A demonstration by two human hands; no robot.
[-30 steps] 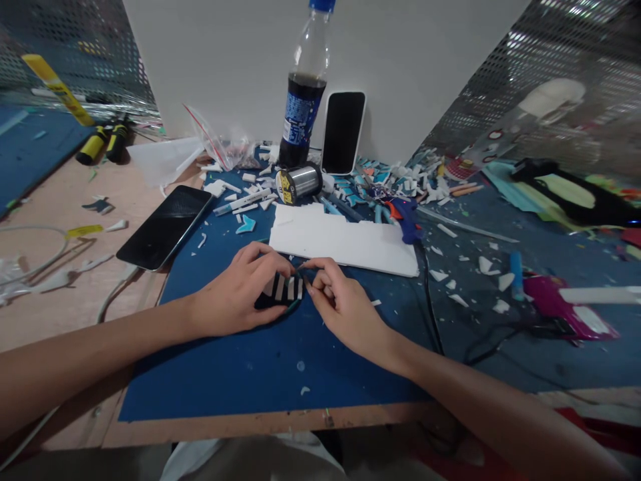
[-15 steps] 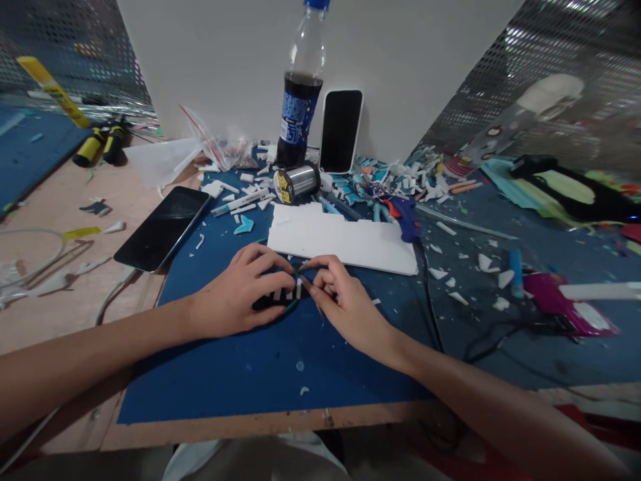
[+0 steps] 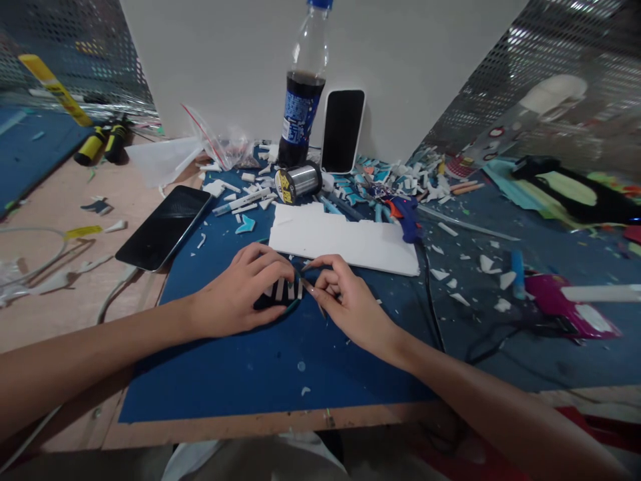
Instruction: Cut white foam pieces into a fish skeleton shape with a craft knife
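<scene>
A small dark round piece (image 3: 280, 295) with several white foam strips glued on it lies on the blue cutting mat (image 3: 250, 361). My left hand (image 3: 240, 290) lies over its left side, fingers curled down on it and holding it in place. My right hand (image 3: 345, 300) sits just to its right, fingers pinched together at the piece's right edge on something too small to make out. A long white foam board (image 3: 345, 244) lies right behind both hands.
A cola bottle (image 3: 303, 100), an upright phone (image 3: 343, 130) and a wire spool (image 3: 298, 182) stand at the back. Another phone (image 3: 165, 226) lies to the left. Foam scraps, a blue glue gun (image 3: 405, 217) and its black cord (image 3: 431, 300) crowd the right.
My right hand has shifted slightly right and lower along the piece's edge. The left hand stays on the piece.
</scene>
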